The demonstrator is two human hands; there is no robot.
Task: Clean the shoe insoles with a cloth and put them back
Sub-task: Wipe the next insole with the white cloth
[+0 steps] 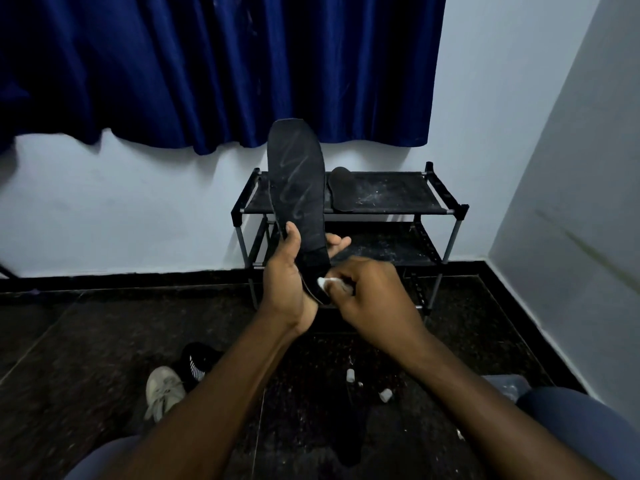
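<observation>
A dim room: a pale wall [121, 209], a deep blue curtain [207, 64] hanging across its top, and a dark speckled floor [86, 341]. A person sits facing a low black shoe rack [457, 209] that stands just beyond their fingers. The left hand [287, 282] grips a black insole [296, 181] near its heel end, thumb on one edge and fingers [337, 242] curled round the other, so the toe end stands upright above the fingertips. The right hand [370, 292] is closed round a small white cloth [325, 283], pressing it to the heel of the insole just below the left fingers. Pale smears streak the insole above the grip. These probably need long strokes from heel to toe, and the left hand should shift so its fingers do not cover any unwiped patch. The insole looks thin and flexible, so backing it from behind should keep it from bending away under the cloth. A second insole [341, 190] lies on the rack's top shelf, beyond the fingers and to their right. On the floor, nearer than the hands, lie a white shoe [162, 389] and a black shoe [199, 362] to the left, both partly hidden by the left forearm. Some small white objects [350, 375] are scattered between the arms, too small to identify. Nothing blocks the wiping itself.
</observation>
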